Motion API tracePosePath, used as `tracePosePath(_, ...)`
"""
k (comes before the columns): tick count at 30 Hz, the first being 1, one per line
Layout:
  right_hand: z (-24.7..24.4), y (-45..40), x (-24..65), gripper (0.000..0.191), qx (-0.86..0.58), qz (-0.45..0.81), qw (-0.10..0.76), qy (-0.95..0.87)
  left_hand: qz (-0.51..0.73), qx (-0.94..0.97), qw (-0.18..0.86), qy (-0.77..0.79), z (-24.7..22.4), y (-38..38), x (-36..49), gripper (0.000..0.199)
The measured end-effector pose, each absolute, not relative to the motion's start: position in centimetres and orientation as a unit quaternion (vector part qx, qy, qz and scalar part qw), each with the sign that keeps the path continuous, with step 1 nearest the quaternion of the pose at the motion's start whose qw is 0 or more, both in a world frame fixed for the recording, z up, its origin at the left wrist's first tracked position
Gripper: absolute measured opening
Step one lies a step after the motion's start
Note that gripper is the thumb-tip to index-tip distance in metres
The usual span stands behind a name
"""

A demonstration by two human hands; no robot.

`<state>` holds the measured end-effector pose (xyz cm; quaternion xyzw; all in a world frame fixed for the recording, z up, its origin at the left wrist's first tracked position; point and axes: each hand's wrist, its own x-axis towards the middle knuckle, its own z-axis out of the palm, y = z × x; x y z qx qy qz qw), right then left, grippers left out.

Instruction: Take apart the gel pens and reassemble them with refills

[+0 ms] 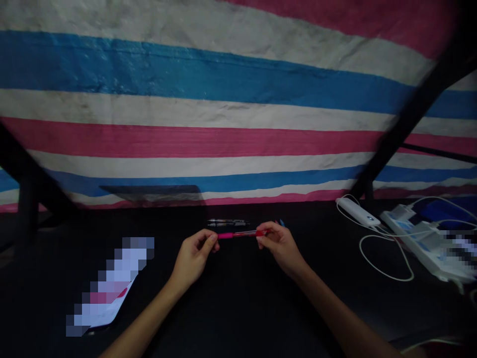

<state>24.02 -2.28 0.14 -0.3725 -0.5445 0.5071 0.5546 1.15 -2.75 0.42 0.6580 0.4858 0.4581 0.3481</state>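
A red pen (244,233) with a pink grip is held level above the black table (238,298), stretched between my two hands. The fingers of my left hand (199,251) pinch its pink end. At the other end, my right hand (278,243) grips the pen near its red part. Just beyond the red pen lie clear and dark pens (227,223) on the table, side by side. Behind my right hand, the small blue tip of another item (281,223) shows; the rest of it is hidden.
A bright, partly blurred phone-like object (112,308) lies at the left. On the right are a white power strip (421,243), a white adapter (357,211) and looping cables. Black frame bars stand before a striped sheet (223,141).
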Motion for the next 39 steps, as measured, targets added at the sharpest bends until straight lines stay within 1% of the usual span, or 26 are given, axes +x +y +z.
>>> tracePosePath(6,0.19,-2.02,24.25,0.005,-0.327,0.492,0.575,-0.566,0.447,0.669,0.332,0.493,0.6,-2.93,1.12,0.033)
tracePosePath(8,0.44,-2.13,24.27,0.005,-0.331,0.49,0.572,-0.569,0.446,0.67,0.329,0.494,0.67,-2.96,1.07,0.033)
tracePosePath(9,0.58,-2.23,24.27,0.01,-0.336,0.495,0.567,-0.565,0.446,0.671,0.327,0.494,0.69,-2.96,1.03,0.033)
tracePosePath(12,0.82,-2.53,24.24,0.039,-0.353,0.537,0.54,-0.543,0.455,0.668,0.321,0.494,0.62,-2.87,0.88,0.03)
tracePosePath(13,0.79,-2.59,24.23,0.043,-0.36,0.552,0.526,-0.538,0.458,0.666,0.32,0.494,0.58,-2.84,0.85,0.029)
tracePosePath(14,0.71,-2.61,24.21,0.04,-0.369,0.563,0.512,-0.533,0.461,0.664,0.318,0.495,0.55,-2.82,0.83,0.027)
tracePosePath(16,0.46,-2.55,24.15,0.025,-0.393,0.566,0.496,-0.528,0.469,0.66,0.315,0.495,0.51,-2.81,0.84,0.025)
tracePosePath(21,0.33,-2.38,24.06,0.019,-0.403,0.534,0.521,-0.53,0.474,0.656,0.309,0.5,0.51,-2.87,0.95,0.023)
tracePosePath(25,0.7,-2.66,23.99,0.026,-0.385,0.551,0.524,-0.523,0.47,0.654,0.314,0.503,0.36,-2.81,0.9,0.022)
tracePosePath(29,0.59,-2.72,23.73,0.023,-0.408,0.565,0.505,-0.51,0.471,0.656,0.314,0.499,0.3,-2.77,0.89,0.021)
tracePosePath(32,0.46,-2.53,23.69,0.023,-0.408,0.542,0.535,-0.504,0.467,0.658,0.309,0.504,0.44,-2.8,0.93,0.023)
tracePosePath(34,0.44,-2.38,23.82,0.026,-0.403,0.53,0.559,-0.494,0.469,0.654,0.306,0.508,0.51,-2.79,0.94,0.024)
tracePosePath(37,0.4,-2.19,24.1,0.032,-0.395,0.525,0.589,-0.471,0.484,0.643,0.312,0.506,0.46,-2.67,0.87,0.021)
tracePosePath(39,0.36,-2.08,24.26,0.031,-0.393,0.532,0.601,-0.449,0.498,0.632,0.319,0.501,0.32,-2.52,0.8,0.018)
